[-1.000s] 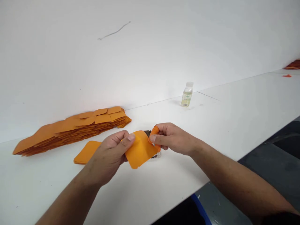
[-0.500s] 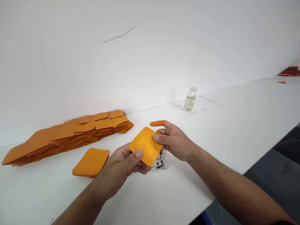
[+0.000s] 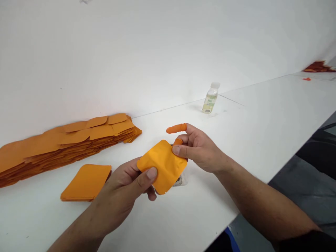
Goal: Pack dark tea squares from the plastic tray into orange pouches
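An orange square pouch (image 3: pixel 164 162) is held up in front of me between both hands. My left hand (image 3: pixel 131 185) grips its left corner, thumb on top. My right hand (image 3: pixel 198 147) pinches the upper right edge between thumb and a finger; its index finger, in an orange finger cot, points left above the pouch. Behind the pouch, mostly hidden, lies a small clear tray (image 3: pixel 184 177) with dark bits. A small stack of orange pouches (image 3: pixel 86 182) lies to the left of my left hand.
Along the wall at the left runs a long row of overlapping orange pouches (image 3: pixel 78 140). A capped clear bottle (image 3: pixel 210 99) with yellowish liquid stands near the wall on the white table (image 3: pixel 262 133). Reddish-orange pieces (image 3: pixel 317 66) lie at the far right.
The pouch has turned slightly and its surface is more creased. My right hand now holds it nearer the upper right edge. The view has shifted, moving the table things left and up.
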